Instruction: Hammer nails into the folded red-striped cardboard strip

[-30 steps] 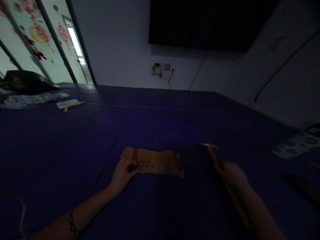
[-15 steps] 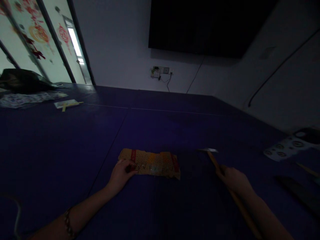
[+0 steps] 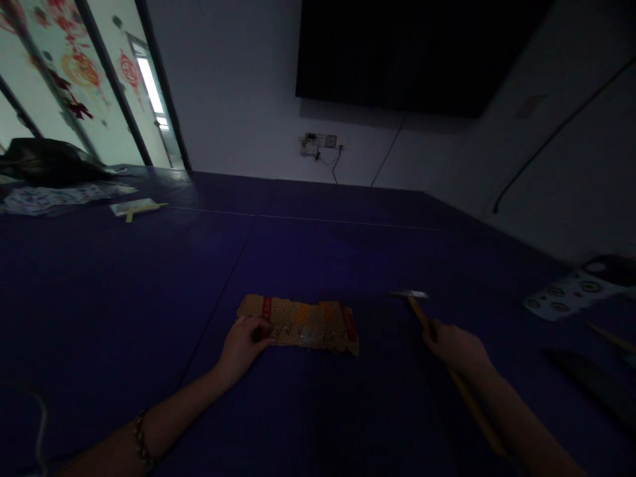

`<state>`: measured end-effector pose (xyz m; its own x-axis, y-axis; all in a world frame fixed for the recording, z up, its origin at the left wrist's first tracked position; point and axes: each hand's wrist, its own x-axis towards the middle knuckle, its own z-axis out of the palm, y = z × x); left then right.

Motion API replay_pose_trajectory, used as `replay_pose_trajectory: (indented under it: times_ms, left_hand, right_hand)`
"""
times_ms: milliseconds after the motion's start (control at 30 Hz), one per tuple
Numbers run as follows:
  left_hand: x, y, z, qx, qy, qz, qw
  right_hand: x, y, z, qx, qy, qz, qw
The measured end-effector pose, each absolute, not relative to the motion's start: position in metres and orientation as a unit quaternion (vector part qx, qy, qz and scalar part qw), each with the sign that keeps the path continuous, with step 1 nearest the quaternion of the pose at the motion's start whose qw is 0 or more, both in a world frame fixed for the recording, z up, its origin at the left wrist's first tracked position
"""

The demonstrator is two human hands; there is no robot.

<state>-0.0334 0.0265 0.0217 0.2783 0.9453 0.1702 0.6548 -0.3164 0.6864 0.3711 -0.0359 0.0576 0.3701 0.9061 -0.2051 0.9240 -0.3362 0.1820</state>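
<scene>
A flat, torn strip of brown cardboard (image 3: 311, 324) with red bands, an orange patch and many dark specks lies on the purple surface in front of me. My left hand (image 3: 244, 344) is closed at its lower left end, the fingers curled on top and the thumb by the near edge. Whether something small sits between those fingertips is too dark to see. To the right, my right hand (image 3: 457, 348) is wrapped round the wooden handle of a hammer (image 3: 419, 311). The hammer's thin metal head points away from me, to the right of the cardboard and apart from it.
At the right edge lie a pale panel with round ring marks (image 3: 571, 291) and a dark flat object (image 3: 591, 384). A black bag (image 3: 50, 159) and small papers (image 3: 134, 207) are at the far left. A pale cable (image 3: 42, 424) curves at the lower left.
My right hand and the hammer have shifted slightly left and away from me. My left hand and the cardboard have stayed nearly in place.
</scene>
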Motion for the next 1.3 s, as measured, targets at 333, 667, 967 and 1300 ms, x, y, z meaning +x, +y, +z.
replay_pose_trajectory:
  times_ms: [333,667,967,1300]
  left_hand:
    - [-0.032,0.020,0.017,0.765,0.487,0.420,0.047]
    - [-0.019,-0.007,0.014,0.943,0.144,0.263,-0.147]
    - [-0.013,-0.003,0.007,0.949,0.228,0.187,-0.115]
    - [-0.011,-0.005,0.008,0.956,0.247,0.138,-0.078]
  right_hand:
    - [0.352,-0.010,0.078,0.754,0.655,0.051,0.011]
    - [0.239,0.086,0.083,0.551,0.809,-0.194,-0.064]
    - [0.202,0.121,0.063,0.516,0.803,-0.295,0.043]
    - [0.202,0.123,0.057,0.524,0.792,-0.311,0.047]
